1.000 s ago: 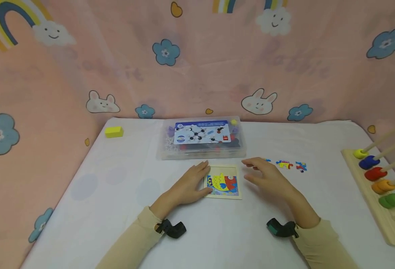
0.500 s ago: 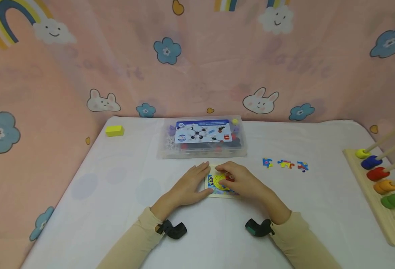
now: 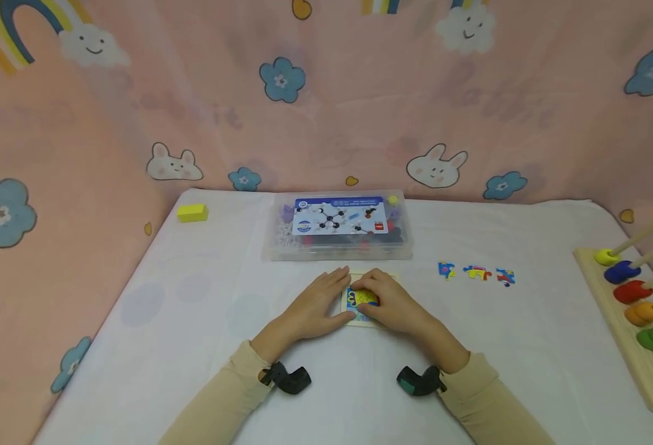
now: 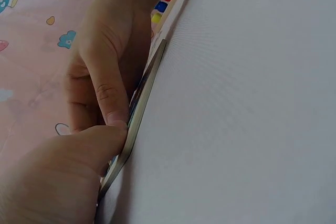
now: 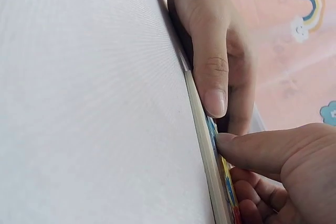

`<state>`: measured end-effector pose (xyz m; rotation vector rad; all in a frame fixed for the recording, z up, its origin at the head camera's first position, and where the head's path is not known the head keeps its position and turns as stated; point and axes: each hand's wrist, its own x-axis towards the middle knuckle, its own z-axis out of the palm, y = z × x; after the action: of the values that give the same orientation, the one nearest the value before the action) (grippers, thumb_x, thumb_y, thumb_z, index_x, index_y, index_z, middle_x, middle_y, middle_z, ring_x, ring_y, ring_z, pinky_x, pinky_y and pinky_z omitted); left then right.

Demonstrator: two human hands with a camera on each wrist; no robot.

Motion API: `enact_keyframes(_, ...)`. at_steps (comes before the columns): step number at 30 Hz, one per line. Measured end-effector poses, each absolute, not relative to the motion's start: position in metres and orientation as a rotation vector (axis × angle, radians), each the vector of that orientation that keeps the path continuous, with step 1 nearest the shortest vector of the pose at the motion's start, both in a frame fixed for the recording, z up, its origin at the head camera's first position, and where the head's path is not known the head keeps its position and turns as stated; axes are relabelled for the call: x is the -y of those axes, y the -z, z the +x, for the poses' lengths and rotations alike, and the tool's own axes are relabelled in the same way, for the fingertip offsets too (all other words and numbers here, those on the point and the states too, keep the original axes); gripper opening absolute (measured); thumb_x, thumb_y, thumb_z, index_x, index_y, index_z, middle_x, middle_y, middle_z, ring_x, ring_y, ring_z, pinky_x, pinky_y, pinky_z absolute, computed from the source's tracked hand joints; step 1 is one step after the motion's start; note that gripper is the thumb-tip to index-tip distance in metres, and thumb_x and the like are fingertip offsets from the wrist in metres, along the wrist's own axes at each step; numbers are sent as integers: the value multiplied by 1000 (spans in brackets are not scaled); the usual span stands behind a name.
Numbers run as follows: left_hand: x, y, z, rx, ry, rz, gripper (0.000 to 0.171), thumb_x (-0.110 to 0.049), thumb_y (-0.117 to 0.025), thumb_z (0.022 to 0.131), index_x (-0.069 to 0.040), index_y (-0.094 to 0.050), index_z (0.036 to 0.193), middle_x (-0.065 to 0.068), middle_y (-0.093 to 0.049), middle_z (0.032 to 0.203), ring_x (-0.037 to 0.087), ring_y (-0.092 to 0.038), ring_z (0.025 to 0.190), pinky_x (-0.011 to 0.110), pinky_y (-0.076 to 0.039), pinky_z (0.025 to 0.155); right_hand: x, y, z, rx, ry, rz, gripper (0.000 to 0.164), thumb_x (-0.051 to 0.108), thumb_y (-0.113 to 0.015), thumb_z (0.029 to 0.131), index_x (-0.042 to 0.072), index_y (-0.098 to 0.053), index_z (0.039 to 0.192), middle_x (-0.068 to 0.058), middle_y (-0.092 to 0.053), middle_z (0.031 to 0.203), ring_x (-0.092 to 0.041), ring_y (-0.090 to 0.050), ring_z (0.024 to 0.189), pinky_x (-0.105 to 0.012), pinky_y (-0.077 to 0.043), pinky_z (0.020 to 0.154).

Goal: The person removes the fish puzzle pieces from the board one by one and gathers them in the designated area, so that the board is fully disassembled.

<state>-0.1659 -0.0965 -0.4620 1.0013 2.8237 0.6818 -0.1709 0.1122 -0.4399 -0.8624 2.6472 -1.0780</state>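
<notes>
A small wooden jigsaw board lies on the white-covered table, with yellow, blue and red fish pieces set in it. My left hand rests along its left side, fingers extended and thumb at the lower left corner. Over the right half of the board, my right hand bends its fingers with thumb and index tips apart on the picture. From the right wrist view, that thumb touches the picture beside the board's edge; no loose piece shows between the fingertips. The right hand covers much of the picture.
Three loose jigsaw pieces lie in a row to the right. Behind the board sits a clear plastic box with a molecule label. A yellow block is at the back left, a wooden bead rack at the right edge.
My right hand has moved left from beside the loose pieces onto the board, uncovering the leftmost loose piece. My left hand has stayed at the board's left side.
</notes>
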Motion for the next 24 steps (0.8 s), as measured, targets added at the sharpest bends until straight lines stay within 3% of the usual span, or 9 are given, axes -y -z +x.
enact_keyframes(24, 95, 459, -167, -2817, -693, 995, 75, -44, -59, 90, -2, -33, 146, 10, -28, 155, 19, -24, 144, 39, -19, 120, -108, 443, -171, -2601, 1201, -775, 33, 4, -69, 82, 5, -59, 114, -10, -56, 113, -26, -51, 109, -48, -43, 100)
